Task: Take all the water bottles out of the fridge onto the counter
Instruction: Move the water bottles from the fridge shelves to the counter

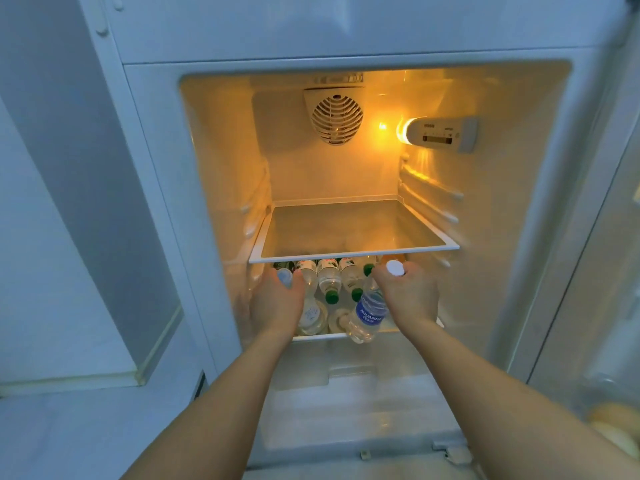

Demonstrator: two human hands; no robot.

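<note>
Both our hands reaching into fridge (pixel 554 237), lower shelf (pixel 322 336). Right hand (pixel 408 292) fingers curled round white-capped bottle (pixel 369 315), tilted at shelf edge. Left hand (pixel 277 299) wrapped round blue-capped bottle (pixel 284 276). Green-capped bottles (pixel 329 280) lying between.

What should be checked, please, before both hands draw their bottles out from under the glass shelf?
1. Right hand grips a white-capped bottle: ok, fingers curl round its top.
2. Left hand grips a pale-capped bottle: ok, though the bottle's body is hidden.
3. Headroom under the glass shelf: cannot tell; both caps sit close beneath its front edge.
4. Aquafina bottle steady: not ok; it is tilted and overhangs the lower shelf's front edge beside the right hand.
5. Green-capped bottles clear of the hands: ok, they lie between them.
6. Counter free for setting down: cannot tell, it is out of view.
</note>
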